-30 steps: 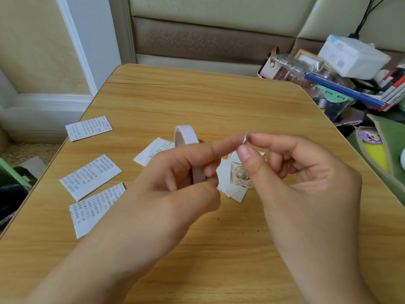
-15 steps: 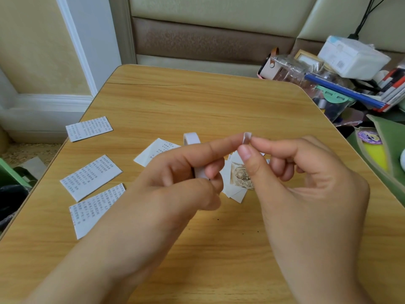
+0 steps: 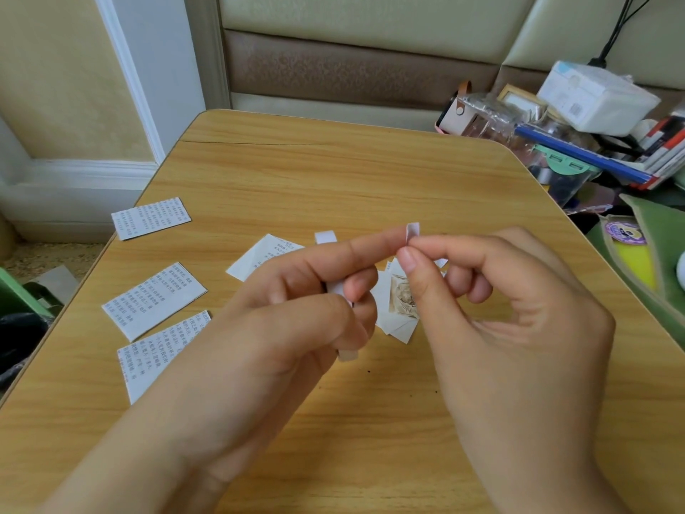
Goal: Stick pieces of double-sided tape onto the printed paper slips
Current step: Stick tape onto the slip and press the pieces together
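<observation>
My right grip (image 3: 493, 309) pinches the tape piece (image 3: 412, 233), upright above my left grip (image 3: 296, 302), which seems to clasp the roll (image 3: 346, 320); the printed slips (image 3: 154, 300) lie left on the counter (image 3: 370, 172).

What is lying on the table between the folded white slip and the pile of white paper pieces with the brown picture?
Head view: the left hand with the tape roll hides that stretch.
</observation>
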